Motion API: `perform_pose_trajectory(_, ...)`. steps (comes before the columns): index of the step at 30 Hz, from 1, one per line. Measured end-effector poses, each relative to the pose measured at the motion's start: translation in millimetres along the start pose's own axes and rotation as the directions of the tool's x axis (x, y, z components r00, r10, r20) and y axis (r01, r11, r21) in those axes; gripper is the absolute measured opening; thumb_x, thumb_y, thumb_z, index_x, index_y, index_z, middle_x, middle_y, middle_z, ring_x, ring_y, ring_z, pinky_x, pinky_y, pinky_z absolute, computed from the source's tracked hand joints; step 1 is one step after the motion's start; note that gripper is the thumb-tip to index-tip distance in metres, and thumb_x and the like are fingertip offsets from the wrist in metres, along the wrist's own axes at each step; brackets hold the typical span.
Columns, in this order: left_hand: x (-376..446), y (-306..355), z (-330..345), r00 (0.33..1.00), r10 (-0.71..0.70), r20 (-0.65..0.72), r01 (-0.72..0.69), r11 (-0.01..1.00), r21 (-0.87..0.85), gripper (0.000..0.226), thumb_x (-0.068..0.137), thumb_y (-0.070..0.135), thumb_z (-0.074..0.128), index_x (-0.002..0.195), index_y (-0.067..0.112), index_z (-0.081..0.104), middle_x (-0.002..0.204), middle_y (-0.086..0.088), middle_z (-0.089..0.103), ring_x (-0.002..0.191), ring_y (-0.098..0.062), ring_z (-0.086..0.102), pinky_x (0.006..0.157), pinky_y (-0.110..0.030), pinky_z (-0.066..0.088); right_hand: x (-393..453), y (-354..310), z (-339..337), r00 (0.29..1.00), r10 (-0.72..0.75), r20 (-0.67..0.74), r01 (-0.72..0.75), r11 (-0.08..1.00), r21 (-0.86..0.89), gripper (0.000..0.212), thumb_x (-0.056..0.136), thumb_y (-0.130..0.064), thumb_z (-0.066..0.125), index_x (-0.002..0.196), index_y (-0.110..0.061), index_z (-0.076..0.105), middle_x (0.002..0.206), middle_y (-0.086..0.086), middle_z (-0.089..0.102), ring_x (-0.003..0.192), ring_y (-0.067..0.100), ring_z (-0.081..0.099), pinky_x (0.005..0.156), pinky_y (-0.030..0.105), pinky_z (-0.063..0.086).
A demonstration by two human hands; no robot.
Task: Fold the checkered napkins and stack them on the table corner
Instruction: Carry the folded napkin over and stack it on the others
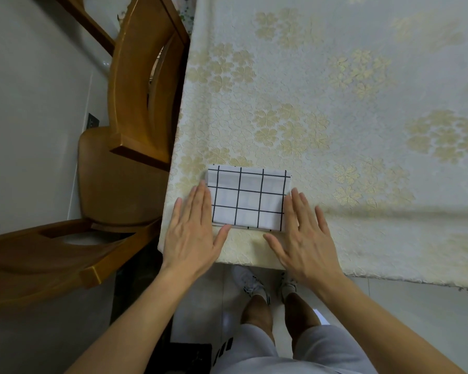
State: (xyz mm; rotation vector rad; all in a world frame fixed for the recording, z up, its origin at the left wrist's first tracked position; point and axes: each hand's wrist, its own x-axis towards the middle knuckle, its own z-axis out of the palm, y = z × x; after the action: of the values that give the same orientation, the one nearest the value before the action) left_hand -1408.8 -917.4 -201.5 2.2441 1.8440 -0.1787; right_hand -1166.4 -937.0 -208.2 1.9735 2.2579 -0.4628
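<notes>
- White checkered napkin [247,199], folded, lies near the table's [362,76] left front corner.
- Left hand [193,233] and right hand [304,236], fingers straight, flank its side edges.
- Wooden chairs [135,103] crowd the left edge.

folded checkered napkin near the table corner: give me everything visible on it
The checkered napkin is white cloth with a thin black grid, folded into a flat rectangle. Offset layer edges show along its far and near sides, so several layers lie stacked; whether that is one napkin or more, I cannot tell. It lies flat on the tablecloth near the table's near-left corner. The left hand and right hand flank its short sides with straight fingers, seemingly touching its edges.
</notes>
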Motion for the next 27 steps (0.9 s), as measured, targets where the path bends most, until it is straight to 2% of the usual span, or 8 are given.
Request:
perform_pose_trajectory(4,30.3,11.6,-1.0,0.993,0.12,-0.012,-0.12,0.992,0.026,0.08,0.1,0.06,0.013,0.158,0.006,0.005,0.167,-0.009,0.0,0.154,-0.019,-0.001,0.126,-0.042,0.007,23.1,-5.4,-6.8,0.998,-0.06,-0.017,0.06,0.998,-0.016,0.085,0.098,-0.067,0.015,0.159,-0.008,0.009,0.167,0.01,0.005,0.154,0.022,0.005,0.124,0.049,0.013)
perform_pose_trajectory(14,54.6,9.1,11.6,0.993,0.118,0.025,-0.119,0.992,0.029,0.081,0.098,0.062,0.008,0.159,0.008,0.002,0.167,-0.006,-0.003,0.154,-0.016,-0.005,0.125,-0.038,-0.003,48.0,-9.3,-3.5,0.996,-0.07,0.056,0.07,0.998,-0.005,0.09,0.095,-0.069,0.005,0.158,-0.006,0.004,0.167,0.009,-0.003,0.154,0.02,-0.005,0.125,0.046,0.002)
perform_pose_trajectory(18,40.7,12.9,4.8,0.994,0.102,-0.042,-0.101,0.995,0.01,0.079,0.1,0.059,0.015,0.159,0.006,0.006,0.167,-0.008,0.001,0.154,-0.019,-0.001,0.125,-0.041,0.002,39.4,-7.6,-6.3,0.996,-0.085,-0.024,0.085,0.996,0.016,0.084,0.099,-0.066,0.012,0.158,-0.006,0.01,0.167,0.011,0.003,0.154,0.022,0.0,0.125,0.047,0.011)
perform_pose_trajectory(21,13.0,17.5,5.9,0.986,0.151,-0.063,-0.153,0.988,-0.026,0.076,0.101,0.055,0.022,0.159,0.007,0.008,0.167,-0.009,0.004,0.154,-0.02,0.003,0.125,-0.044,0.01,18.9,-8.6,-3.7,0.99,-0.131,-0.049,0.132,0.991,0.02,0.081,0.101,-0.064,0.015,0.158,-0.006,0.012,0.167,0.012,0.005,0.154,0.023,0.002,0.125,0.045,0.011)
perform_pose_trajectory(24,-6.5,17.9,18.6,0.99,0.14,-0.012,-0.14,0.99,-0.034,0.075,0.102,0.056,0.021,0.159,0.008,0.011,0.167,-0.009,0.006,0.154,-0.02,0.007,0.122,-0.047,0.018,4.8,-9.7,7.2,0.987,-0.158,0.003,0.158,0.987,-0.01,0.081,0.101,-0.064,0.012,0.158,-0.006,0.014,0.167,0.013,0.005,0.154,0.024,0.003,0.124,0.045,0.01)
perform_pose_trajectory(27,-8.0,18.7,28.7,0.993,0.109,0.051,-0.109,0.994,-0.012,0.076,0.101,0.058,0.014,0.159,0.007,0.009,0.167,-0.009,0.004,0.154,-0.02,0.005,0.121,-0.047,0.017,4.6,-9.7,15.6,0.987,-0.157,0.047,0.158,0.987,-0.028,0.081,0.102,-0.064,0.011,0.158,-0.006,0.015,0.166,0.014,0.004,0.154,0.024,0.001,0.123,0.045,0.008)
